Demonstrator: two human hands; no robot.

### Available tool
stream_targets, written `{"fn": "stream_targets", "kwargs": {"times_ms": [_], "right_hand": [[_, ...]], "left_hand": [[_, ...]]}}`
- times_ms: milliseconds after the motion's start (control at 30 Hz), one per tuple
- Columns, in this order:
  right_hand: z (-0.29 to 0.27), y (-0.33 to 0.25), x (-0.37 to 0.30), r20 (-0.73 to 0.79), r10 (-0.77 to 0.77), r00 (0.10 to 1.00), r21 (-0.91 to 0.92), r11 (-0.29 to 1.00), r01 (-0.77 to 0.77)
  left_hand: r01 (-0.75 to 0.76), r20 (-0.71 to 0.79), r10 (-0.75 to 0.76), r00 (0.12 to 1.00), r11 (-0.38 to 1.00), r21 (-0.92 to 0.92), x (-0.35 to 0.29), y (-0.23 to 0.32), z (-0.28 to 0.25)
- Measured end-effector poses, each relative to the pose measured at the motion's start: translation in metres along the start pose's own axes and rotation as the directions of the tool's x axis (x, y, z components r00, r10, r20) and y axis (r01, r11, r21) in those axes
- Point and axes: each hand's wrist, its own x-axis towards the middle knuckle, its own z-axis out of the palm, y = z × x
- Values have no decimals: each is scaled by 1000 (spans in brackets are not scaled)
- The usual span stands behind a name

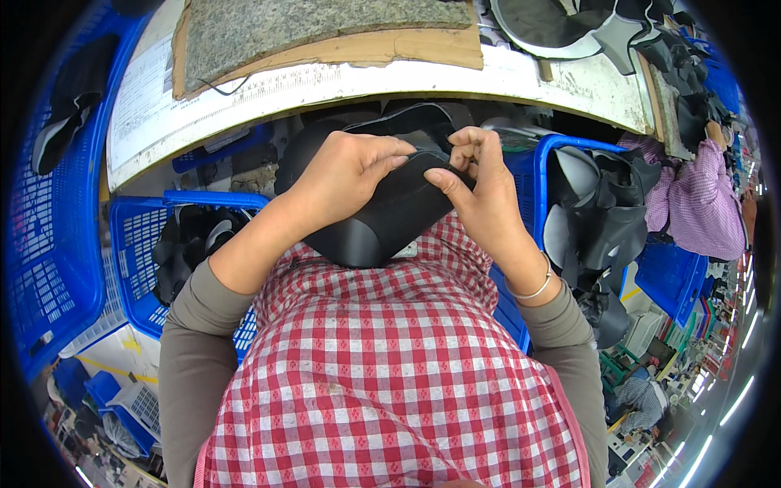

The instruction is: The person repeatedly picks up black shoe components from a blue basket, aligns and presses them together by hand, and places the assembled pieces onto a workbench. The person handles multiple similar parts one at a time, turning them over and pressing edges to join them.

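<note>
A curved black shoe upper [389, 213] is held by its edge.

Head cam (L of pair, wide fisheye) looks down & fwd from above apron [366, 350]: apron nr, L hand [346, 175] & R hand [490, 195] close, mid-view, tabletop [366, 88] far.

A white tabletop [390, 92] lies beyond the left hand [346, 175] and the right hand [486, 191], bearing a mottled grey slab [325, 37] over brown cardboard [423, 54]. Left of the left hand stands a blue basket [215, 198] with dark pieces [175, 248] inside; a larger blue crate [57, 276] stands farther left. Right of the right hand, a second basket [540, 175] holds black and grey parts [598, 203]; farther right are a co-worker [708, 203] in checked purple and a blue bin [671, 276].
</note>
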Motion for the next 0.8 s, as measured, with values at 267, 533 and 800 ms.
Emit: {"fn": "stream_targets", "kwargs": {"times_ms": [267,533,800], "right_hand": [[-4,-3,3,-10,-89,996,-117,989,87],[-7,-6,6,76,-144,987,-46,988,148],[-6,-6,5,49,-98,994,-14,995,99]], "left_hand": [[-122,86,114,990,988,90,6,-1,-8],[-197,195,173,965,974,113,12,3,-17],[-118,184,90,979,982,146,16,5,-15]]}}
